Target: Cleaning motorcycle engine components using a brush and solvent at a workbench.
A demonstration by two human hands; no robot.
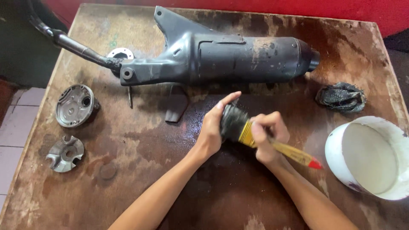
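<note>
Left grip: left hand (211, 130) pressed around the brush's (255, 136) dark bristles.
Right grip: right hand (266, 138) pinched its handle.
Risk: grime might drip onto the counter (128, 140) below; tub (370, 156) sat well right.

I see a brown wooden surface (128, 204), much worn and stained, with a wet dark patch in its middle. Along the far side lies a long black exhaust muffler (221, 55); its thin pipe (68, 42) goes over the left edge. Just behind the pipe joint I see a small round metal flange (120, 53). On the left lies a round grey metal housing (75, 105), and near it, closer to me, a grey metal part with notches (64, 153). On the right lies a dark crumpled rag (341, 97), and near it a white bowl (370, 157) on its side.
</note>
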